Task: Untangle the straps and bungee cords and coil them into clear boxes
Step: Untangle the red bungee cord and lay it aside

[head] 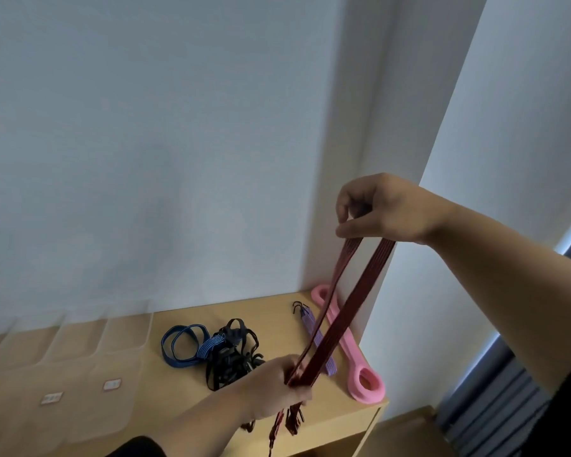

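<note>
Head view shows the right hand [381, 209] held high, pinching the top of a long red cord [350, 301] that is folded into a loop. The left hand [277, 384] is low, just above the table [271, 311], with its grip closed tight around the bottom of the same cord. The cord's hooks [292, 420] dangle under that hand.

The cord looks stretchy (so it can snap back). If one hand lets go too soon, I think it could fly and the hooks could hit a finger. The hanging hooks could also catch the black tangle of straps [233, 354] close by and make a new knot.

The table is light wood and stands in a corner with pale walls. On it lie a blue band [182, 347], a purple cord [317, 338] and a pink strap [350, 351] near the wall. Clear boxes [80, 357] sit on the left side, and they look blurry.
</note>
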Motion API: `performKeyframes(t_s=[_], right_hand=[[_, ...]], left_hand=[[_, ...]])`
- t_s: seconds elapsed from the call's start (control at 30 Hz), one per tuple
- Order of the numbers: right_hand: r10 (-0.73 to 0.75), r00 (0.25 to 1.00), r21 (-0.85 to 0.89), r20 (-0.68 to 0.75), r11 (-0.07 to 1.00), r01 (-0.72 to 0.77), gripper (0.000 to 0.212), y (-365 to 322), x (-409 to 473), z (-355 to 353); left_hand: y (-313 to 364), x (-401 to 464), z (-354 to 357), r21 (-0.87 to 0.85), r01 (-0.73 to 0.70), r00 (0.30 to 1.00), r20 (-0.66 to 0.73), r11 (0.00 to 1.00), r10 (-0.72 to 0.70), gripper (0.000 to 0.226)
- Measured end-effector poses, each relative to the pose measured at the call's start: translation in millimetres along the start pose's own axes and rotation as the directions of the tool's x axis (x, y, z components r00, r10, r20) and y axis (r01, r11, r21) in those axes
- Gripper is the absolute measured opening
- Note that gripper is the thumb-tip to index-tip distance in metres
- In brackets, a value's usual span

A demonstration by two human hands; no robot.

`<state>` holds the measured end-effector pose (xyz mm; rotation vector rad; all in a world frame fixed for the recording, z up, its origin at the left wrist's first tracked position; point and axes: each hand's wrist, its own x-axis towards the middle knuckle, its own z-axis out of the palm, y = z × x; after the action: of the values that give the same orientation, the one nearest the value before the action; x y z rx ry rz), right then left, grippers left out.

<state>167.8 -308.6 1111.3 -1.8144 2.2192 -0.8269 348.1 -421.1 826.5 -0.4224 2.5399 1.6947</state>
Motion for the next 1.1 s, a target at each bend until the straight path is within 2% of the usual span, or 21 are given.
performKeyframes(t_s=[0.13,0.23,0.33,0.4,0.5,0.57,0.67,0.77,0.87,0.93,1.03,1.1], right_hand=[[-0.071,0.997,0.032,-0.006,0.997,0.071,0.021,-7.9,4.7,6.8],[-0.110,0.994,0.009,0.027,0.994,0.110,0.024,-13.4,8.7,10.6],[-0.113,0.993,-0.069,0.034,0.991,0.115,0.025,-11.9,10.6,7.0],[-0.075,0.997,-0.108,-0.008,0.991,0.074,0.023,-2.4,9.7,-3.4],[0.011,0.999,-0.170,-0.045,0.985,-0.019,0.020,24.4,0.4,-20.4],[0.067,0.998,-0.202,-0.021,0.977,-0.070,0.016,47.9,-11.1,-22.9],[0.185,0.977,-0.268,0.105,0.951,-0.151,0.016,85.5,-34.4,-9.2],[0.269,0.942,-0.381,0.202,0.907,-0.178,0.027,118.8,-58.4,17.2],[0.307,0.931,-0.465,0.197,0.865,-0.187,0.033,140.7,-72.1,53.0],[0.290,0.941,-0.433,0.176,0.881,-0.191,0.037,149.9,-77.1,81.1],[0.281,0.940,-0.264,0.194,0.938,-0.226,0.042,154.1,-86.1,123.2],[0.267,0.936,-0.083,0.230,0.963,-0.255,0.066,151.1,-89.7,149.1]], left_hand=[[7.7,1.0,3.1,-0.093,-0.010,0.999,-0.054,0.996,0.005,0.035],[30.7,6.7,1.8,-0.187,-0.103,0.987,-0.139,0.977,0.078,0.040],[59.9,13.2,-4.6,-0.195,-0.220,0.949,-0.271,0.956,0.163,0.025],[68.2,18.8,-11.9,-0.128,-0.221,0.919,-0.358,0.967,0.163,0.015],[64.2,22.9,-27.6,-0.102,-0.158,0.886,-0.455,0.982,0.095,0.019],[65.3,21.4,-38.0,-0.189,-0.160,0.894,-0.445,0.969,0.061,0.020],[75.7,19.7,-53.1,-0.240,-0.214,0.901,-0.422,0.947,0.097,0.018],[89.9,18.4,-67.2,-0.160,-0.222,0.891,-0.434,0.962,0.133,0.020],[106.8,16.5,-71.4,-0.044,-0.238,0.888,-0.415,0.970,0.199,0.022],[119.6,16.9,-71.5,-0.067,-0.286,0.882,-0.408,0.956,0.235,0.021],[138.1,19.8,-72.5,-0.216,-0.373,0.872,-0.414,0.902,0.262,0.013],[146.9,23.5,-71.6,-0.392,-0.419,0.875,-0.415,0.819,0.249,0.013]])
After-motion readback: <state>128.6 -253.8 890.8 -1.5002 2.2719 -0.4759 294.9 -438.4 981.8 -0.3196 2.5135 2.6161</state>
